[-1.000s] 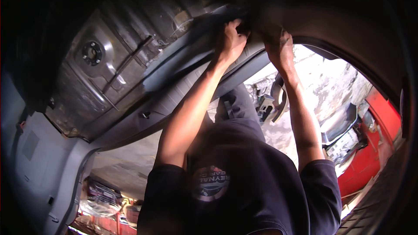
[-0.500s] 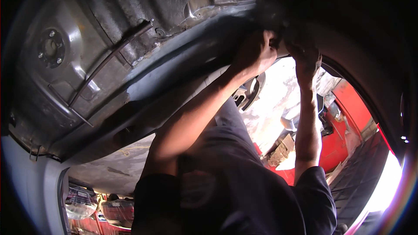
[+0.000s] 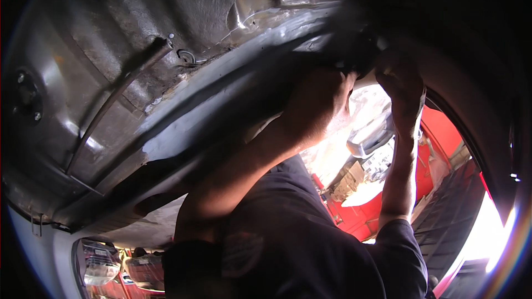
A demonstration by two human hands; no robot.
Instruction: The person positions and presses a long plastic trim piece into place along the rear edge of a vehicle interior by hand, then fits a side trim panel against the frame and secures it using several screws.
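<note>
The left hand [image 3: 328, 98] and right hand [image 3: 404, 89], partly curled near the dark trim [image 3: 440, 72], appeared farther right in view than a second earlier. Whether they gripped anything, I could not tell.

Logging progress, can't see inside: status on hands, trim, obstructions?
Left hand, right hand raised at dark trim; grip and contact lost in shadow; no obstruction discernible.

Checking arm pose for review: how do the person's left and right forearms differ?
The left forearm slants up toward the right; the right forearm rises nearly straight. The left forearm runs mostly against dark clothing and car body; the right forearm stands against a brighter background with red surfaces. Both are bare and raised.
</note>
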